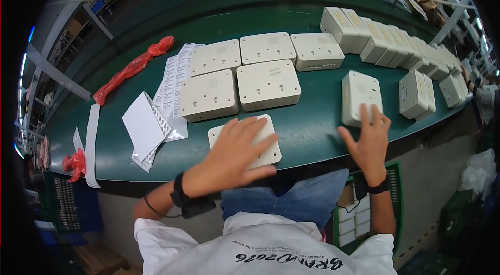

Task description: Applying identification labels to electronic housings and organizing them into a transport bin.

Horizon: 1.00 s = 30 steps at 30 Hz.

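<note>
Near the front edge of the green table, my left hand (232,150) is spread flat over a cream plastic housing (267,142) and hides much of it; whether the palm presses on it I cannot tell. Further right, another cream housing (361,92) lies with its holed face up. My right hand (371,142) is at its near end, fingers apart, fingertips over the near edge, gripping nothing. Beyond my left hand, several similar housings (268,85) lie in two rows, each showing a small grille and keyhole slots.
A long row of housings (388,43) stands on edge at the far right, with a smaller pair (416,93) nearer. Label sheets (174,80), white paper (143,124) and red plastic wrap (130,72) lie left. A green crate (396,197) sits below the table; another person's hand (467,78) shows far right.
</note>
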{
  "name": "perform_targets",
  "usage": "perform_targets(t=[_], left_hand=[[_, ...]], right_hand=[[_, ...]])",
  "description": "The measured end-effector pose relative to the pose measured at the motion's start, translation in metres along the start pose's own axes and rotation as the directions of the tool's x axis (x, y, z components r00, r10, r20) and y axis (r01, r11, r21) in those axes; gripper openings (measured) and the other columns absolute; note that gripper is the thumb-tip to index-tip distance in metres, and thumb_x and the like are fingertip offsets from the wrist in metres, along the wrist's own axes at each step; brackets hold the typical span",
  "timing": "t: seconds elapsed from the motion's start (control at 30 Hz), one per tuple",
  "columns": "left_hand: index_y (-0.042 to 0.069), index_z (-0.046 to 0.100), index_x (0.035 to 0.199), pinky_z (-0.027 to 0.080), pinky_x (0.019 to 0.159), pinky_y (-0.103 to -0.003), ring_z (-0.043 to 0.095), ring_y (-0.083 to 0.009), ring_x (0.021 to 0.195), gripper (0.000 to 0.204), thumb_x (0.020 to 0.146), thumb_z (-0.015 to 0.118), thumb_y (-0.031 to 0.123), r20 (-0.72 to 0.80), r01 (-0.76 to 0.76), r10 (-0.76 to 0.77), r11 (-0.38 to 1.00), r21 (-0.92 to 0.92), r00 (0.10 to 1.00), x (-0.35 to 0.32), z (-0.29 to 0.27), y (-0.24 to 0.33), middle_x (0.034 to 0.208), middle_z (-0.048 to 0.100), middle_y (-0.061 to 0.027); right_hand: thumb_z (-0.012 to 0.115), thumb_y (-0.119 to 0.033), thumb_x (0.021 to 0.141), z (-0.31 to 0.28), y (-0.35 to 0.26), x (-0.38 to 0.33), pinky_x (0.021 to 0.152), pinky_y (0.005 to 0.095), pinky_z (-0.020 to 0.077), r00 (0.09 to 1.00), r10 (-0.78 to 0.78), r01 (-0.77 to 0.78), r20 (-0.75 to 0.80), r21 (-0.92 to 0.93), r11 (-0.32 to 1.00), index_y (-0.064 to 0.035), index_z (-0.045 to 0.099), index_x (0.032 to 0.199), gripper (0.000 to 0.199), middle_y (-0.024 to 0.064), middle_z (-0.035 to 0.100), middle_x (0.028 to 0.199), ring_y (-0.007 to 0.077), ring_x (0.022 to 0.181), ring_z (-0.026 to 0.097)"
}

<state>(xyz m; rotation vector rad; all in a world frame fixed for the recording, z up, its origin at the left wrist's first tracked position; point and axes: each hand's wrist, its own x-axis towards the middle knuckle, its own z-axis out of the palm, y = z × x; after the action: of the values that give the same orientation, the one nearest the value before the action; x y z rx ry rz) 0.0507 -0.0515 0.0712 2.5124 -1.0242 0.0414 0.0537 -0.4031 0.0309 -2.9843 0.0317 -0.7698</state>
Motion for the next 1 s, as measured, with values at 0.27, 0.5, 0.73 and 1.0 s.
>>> perform_targets(t=[0.27,0.5,0.73,1.0], left_hand=[[0.011,0.046,0.143,0.027,0.112,-0.055,0.033,-0.0419,0.139,0.071,0.079,0.075,0.024,0.042,0.097,-0.118,0.934,0.345,0.992,-0.055,-0.006,0.0,0.15,0.036,-0.022],[0.007,0.039,0.147,0.026,0.114,-0.048,0.035,-0.0418,0.138,0.071,0.083,0.07,0.012,0.15,0.132,-0.199,0.921,0.366,0.968,-0.008,0.015,0.033,0.151,0.035,-0.024],[0.002,0.038,0.146,0.026,0.114,-0.048,0.031,-0.0404,0.141,0.054,0.097,0.055,0.019,0.013,0.056,-0.06,0.976,0.209,0.998,0.109,0.097,0.106,0.153,0.033,-0.0225],[0.003,0.034,0.148,0.027,0.114,-0.049,0.03,-0.0364,0.142,0.063,0.104,0.029,0.048,0.14,-0.078,0.027,0.923,0.376,0.99,0.201,0.199,0.143,0.153,0.032,-0.0202]], right_hand=[[0.073,-0.028,0.085,0.015,-0.025,0.015,0.092,0.0446,0.047,0.983,-0.115,0.166,-0.144,0.415,0.895,-0.0066,0.061,0.122,0.045,0.0195,0.052,0.131,0.0389,0.113,0.051],[0.074,-0.03,0.08,0.049,-0.015,0.024,0.09,0.0437,0.0495,0.975,0.02,0.093,-0.223,0.485,0.87,-0.0046,0.063,0.114,0.044,0.0196,0.056,0.124,0.0387,0.111,0.053],[0.067,-0.008,0.079,0.032,0.104,-0.157,0.076,0.0407,0.0532,0.75,0.466,0.039,-0.469,0.736,0.676,-0.0054,0.066,0.093,0.014,0.0138,0.067,0.1,0.0328,0.09,0.065],[0.061,-0.033,0.092,0.303,0.296,-0.596,0.105,0.047,0.0416,0.038,0.889,-0.934,0.457,-0.299,0.194,0.0024,0.053,0.131,0.053,0.0272,0.05,0.137,0.0411,0.128,0.047]])
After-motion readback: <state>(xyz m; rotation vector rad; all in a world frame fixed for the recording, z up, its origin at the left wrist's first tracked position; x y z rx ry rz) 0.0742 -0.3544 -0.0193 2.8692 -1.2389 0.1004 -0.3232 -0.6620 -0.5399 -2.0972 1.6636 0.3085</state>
